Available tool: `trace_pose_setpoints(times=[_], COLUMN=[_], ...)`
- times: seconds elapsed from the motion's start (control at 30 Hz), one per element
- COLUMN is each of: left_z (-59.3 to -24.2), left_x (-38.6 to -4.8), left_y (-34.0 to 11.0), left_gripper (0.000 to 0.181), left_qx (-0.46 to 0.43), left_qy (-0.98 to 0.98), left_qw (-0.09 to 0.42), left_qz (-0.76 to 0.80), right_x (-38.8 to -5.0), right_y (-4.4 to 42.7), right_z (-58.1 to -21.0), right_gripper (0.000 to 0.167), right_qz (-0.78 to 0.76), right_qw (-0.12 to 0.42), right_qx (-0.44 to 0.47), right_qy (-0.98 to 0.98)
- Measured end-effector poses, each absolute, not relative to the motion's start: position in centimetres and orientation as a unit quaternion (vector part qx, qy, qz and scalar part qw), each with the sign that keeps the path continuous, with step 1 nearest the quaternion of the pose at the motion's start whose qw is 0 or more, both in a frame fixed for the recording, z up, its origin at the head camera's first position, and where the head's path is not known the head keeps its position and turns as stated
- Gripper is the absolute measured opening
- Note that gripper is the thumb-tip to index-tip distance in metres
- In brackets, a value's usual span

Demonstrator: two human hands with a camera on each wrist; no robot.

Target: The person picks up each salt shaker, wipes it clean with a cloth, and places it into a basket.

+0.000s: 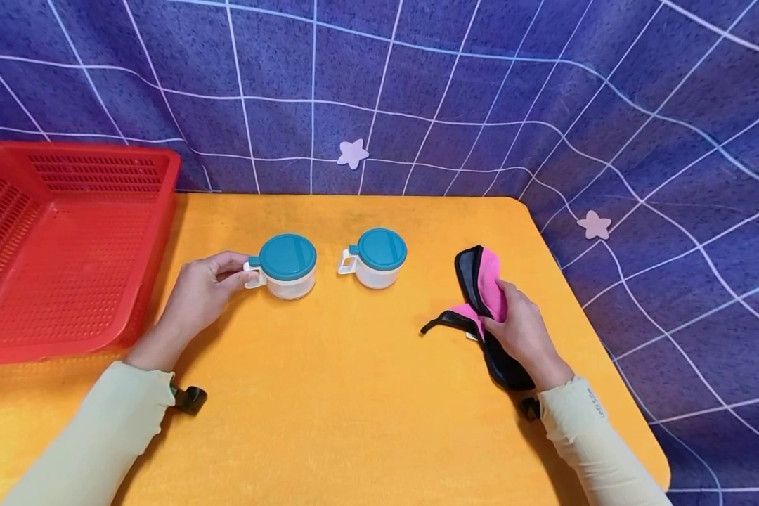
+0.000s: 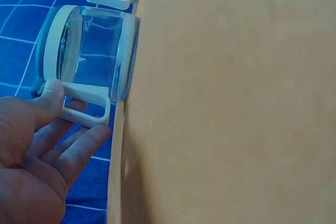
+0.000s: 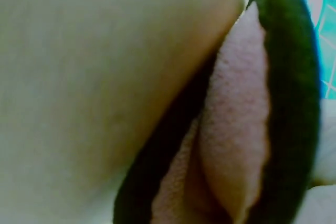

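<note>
Near the right edge of the table [image 1: 379, 393], in the right hand [image 1: 523, 330], fingers curled, a black padded item [image 1: 507, 369], pink lining [image 3: 236, 108] visibly fleecy only in right wrist view. Farther, handle [image 2: 98, 92] pinched by the left hand [image 1: 196, 292], a teal-lidded jar [image 1: 289, 260], clear-walled in left wrist view; open table between.

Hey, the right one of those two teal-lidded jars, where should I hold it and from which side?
Likely best by its white handle, coming from the front left: the open loop juts leftward from the upright jar, giving something narrow to hold. Straight from the left looks tighter, since the other jar stands there.
</note>
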State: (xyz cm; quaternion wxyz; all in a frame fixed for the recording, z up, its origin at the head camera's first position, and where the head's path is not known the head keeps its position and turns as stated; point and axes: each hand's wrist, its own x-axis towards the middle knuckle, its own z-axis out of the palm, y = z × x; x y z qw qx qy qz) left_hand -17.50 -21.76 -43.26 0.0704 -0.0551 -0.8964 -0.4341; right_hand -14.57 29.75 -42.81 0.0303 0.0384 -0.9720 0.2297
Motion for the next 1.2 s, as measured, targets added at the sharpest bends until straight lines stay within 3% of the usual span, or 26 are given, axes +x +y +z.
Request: trace_pose_setpoints(times=[0.2, 0.43, 0.87, 1.2], left_z=[-43.4, -43.5, -43.3, -41.9], left_x=[-17.5, -17.4, -17.2, -16.6], left_y=[-21.8, -21.8, -21.7, -20.8], left_gripper=[0.028, 0.029, 0.033, 0.025], left_qx=[-0.043, -0.045, -0.036, -0.050], left_qy=[-0.899, -0.895, -0.887, -0.874], left_qw=[0.066, 0.067, 0.071, 0.101], left_qz=[-0.431, -0.439, -0.454, -0.473], right_x=[-14.4, -14.3, -14.3, -13.7], right_y=[29.7, 29.9, 30.2, 29.6], right_z=[-42.4, -42.2, -40.0, -37.4], right_gripper=[0.084, 0.074, 0.064, 0.063], right_qz=[0.241, 0.245, 0.245, 0.246], right_qw=[0.030, 0.055, 0.106, 0.119], right_qx=[0.010, 0.009, 0.062, 0.107], right_qy=[-0.970, -0.968, -0.962, -0.956])
